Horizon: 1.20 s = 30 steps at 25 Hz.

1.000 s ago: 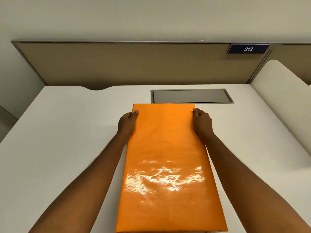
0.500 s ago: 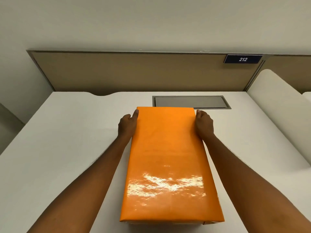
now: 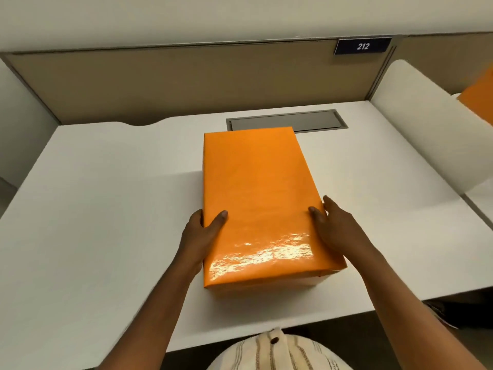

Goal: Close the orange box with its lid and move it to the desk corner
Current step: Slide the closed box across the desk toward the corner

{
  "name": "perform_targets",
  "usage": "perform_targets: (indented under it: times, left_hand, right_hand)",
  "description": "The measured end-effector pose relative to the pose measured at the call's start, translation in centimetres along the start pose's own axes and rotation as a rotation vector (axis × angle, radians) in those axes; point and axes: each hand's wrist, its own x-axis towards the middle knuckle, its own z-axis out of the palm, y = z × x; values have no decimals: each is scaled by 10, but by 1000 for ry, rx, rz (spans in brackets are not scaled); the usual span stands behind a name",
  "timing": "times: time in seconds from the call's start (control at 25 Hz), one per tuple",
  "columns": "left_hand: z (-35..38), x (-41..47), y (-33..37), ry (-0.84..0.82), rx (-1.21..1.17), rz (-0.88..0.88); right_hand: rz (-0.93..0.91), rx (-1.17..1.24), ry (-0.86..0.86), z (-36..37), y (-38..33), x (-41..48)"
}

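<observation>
The orange box stands in the middle of the white desk with its glossy orange lid on top, covering it fully. My left hand grips the box's left side near the front, thumb lying on the lid. My right hand holds the right side near the front corner, thumb on the lid and fingers spread down the side. The box's far end reaches the edge of a grey cable hatch.
A tan partition with a "212" plate runs along the back of the desk. A white rounded divider closes the right side, with another orange object beyond it. The desk's front edge lies just below the box.
Both hands have slid from the far corners of the lid back to the near end of the box. The view has pulled back and tilted down, showing the desk's front edge.
</observation>
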Motion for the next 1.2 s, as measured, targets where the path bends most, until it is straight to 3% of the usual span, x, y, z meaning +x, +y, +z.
perform_targets:
  times: [0.2, 0.36, 0.6, 1.0, 1.2]
  left_hand:
    - [-3, -22, -21, -26, -8, -87]
    - [7, -37, -36, 12, 10, -19]
    - [13, -37, -43, 70, -12, 59]
    - [12, -33, -43, 67, -56, 34]
    - [6, -37, -39, -42, -297, -100]
  right_hand:
    - [77, 157, -39, 9, 9, -30]
    - [102, 327, 63, 20, 10, -43]
    - [95, 325, 114, 27, 14, -43]
    - [69, 366, 67, 30, 17, -40]
    - [95, 589, -56, 22, 19, -42]
